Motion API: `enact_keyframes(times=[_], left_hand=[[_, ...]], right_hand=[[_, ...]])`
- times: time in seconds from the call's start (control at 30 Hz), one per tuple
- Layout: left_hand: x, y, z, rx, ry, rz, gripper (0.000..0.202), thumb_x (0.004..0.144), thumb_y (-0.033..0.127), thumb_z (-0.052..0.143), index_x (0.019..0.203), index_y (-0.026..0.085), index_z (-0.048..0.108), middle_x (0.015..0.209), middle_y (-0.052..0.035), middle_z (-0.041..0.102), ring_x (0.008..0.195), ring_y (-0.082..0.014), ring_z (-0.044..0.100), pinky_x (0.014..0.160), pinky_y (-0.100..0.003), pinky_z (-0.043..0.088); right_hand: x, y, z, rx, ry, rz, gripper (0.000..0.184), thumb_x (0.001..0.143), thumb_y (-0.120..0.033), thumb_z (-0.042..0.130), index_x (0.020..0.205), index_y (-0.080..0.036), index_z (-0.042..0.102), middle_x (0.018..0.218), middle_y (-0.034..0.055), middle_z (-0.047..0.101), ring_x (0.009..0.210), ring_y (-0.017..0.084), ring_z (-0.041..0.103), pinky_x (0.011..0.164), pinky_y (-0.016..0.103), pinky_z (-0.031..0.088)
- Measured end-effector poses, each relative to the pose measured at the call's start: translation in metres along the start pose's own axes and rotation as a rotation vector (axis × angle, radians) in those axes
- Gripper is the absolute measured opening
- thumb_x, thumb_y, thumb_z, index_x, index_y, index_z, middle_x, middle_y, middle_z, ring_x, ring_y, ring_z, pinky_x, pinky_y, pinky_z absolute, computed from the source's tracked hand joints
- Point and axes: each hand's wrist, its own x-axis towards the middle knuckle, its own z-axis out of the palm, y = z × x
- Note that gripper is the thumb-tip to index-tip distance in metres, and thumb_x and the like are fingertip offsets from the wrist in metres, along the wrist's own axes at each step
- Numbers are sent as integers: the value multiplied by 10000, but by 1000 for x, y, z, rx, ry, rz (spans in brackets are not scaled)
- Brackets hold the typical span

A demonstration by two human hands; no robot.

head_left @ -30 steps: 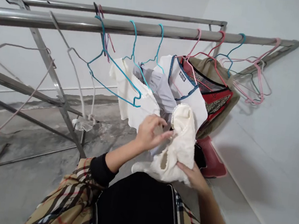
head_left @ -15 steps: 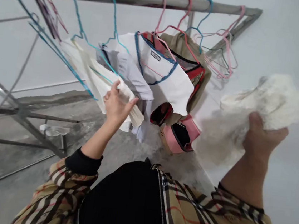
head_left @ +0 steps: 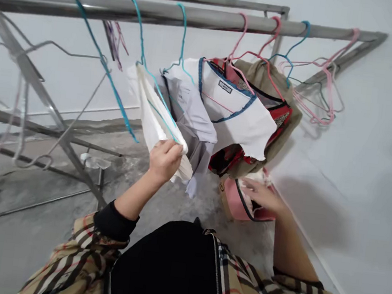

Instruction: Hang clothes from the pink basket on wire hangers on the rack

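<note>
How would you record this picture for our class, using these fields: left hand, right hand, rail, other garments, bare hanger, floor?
Left hand: closed on the edge of the white garment, which hangs on a turquoise hanger
Right hand: at the pink container, by pale cloth; grip unclear
Rail: metal
Other garments: grey garment, white top with blue neckline, red patterned garment, khaki garment
Bare hanger: blue, left of the white garment
Floor: grey

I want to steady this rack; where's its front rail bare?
On the front rail: between the right-hand turquoise hanger and the left-hand pink hanger, and just left of the teal hanger. It is crowded from that pink hanger to the blue hanger, where clothes overlap.
</note>
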Motion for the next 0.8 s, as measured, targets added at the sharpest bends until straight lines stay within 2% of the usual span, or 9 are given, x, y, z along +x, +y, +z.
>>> enact_keyframes(times=[0.07,0.1,0.17,0.23,0.37,0.47,0.63,0.73,0.8], left_hand=[[-2,3,-3,35,27,46,164,776,122,513,666,228,572,649,-8,561,609,-147,524,594,-259,406],[-3,5,-4,44,39,54,171,780,120,508,673,228,585,673,-10,583,612,-144,529,590,-257,404],[-4,9,-5,48,41,30,167,786,127,506,707,229,611,790,-16,643,633,-135,548,584,-253,405],[-5,13,-6,43,13,-37,156,804,157,513,728,228,629,937,-24,677,635,-125,559,571,-253,399],[-8,19,-12,33,-75,-148,181,856,224,533,717,215,648,1135,-63,679,616,-125,568,566,-277,398],[-12,22,-22,38,-139,-170,170,871,221,528,786,218,676,1206,-72,657,648,-138,596,566,-274,412],[-17,20,-38,-51,-162,-161,120,847,208,557,869,242,670,1273,-56,599,715,-135,627,571,-257,459],[-13,19,-48,-236,-98,-67,195,823,186,587,1009,223,635,1217,-98,573,939,-177,639,750,-302,536],[-9,21,-58,-329,-20,-21,250,822,188,607,1071,216,602,1154,-97,564,1017,-190,613,858,-347,537]], right_hand=[[0,-32,35,-2,-436,-62,449,751,-395,703,1152,-193,687,1062,101,725,1000,247,677,914,413,518],[1,-51,50,31,-542,-127,470,806,-406,651,1230,-202,639,1130,95,702,1041,226,662,921,394,514],[4,-93,75,142,-525,-256,508,864,-417,589,1326,-206,552,1179,94,669,1000,193,664,843,348,538],[10,-132,94,271,-394,-346,551,878,-437,566,1375,-214,489,1124,80,668,890,172,667,719,302,544],[23,-182,124,322,-271,-477,441,859,-429,579,1250,-224,588,901,28,670,771,155,618,642,265,510],[31,-191,142,345,-245,-494,325,832,-413,585,1079,-212,654,810,14,650,774,161,598,638,261,501],[42,-180,163,470,-241,-369,282,796,-427,588,923,-185,654,696,-8,610,676,134,571,589,244,474],[50,-167,170,442,-221,-282,294,829,-434,581,934,-168,652,705,-12,620,664,125,573,599,249,480],[56,-156,173,388,-224,-237,308,873,-425,577,992,-149,645,806,4,647,730,139,602,650,272,510]])
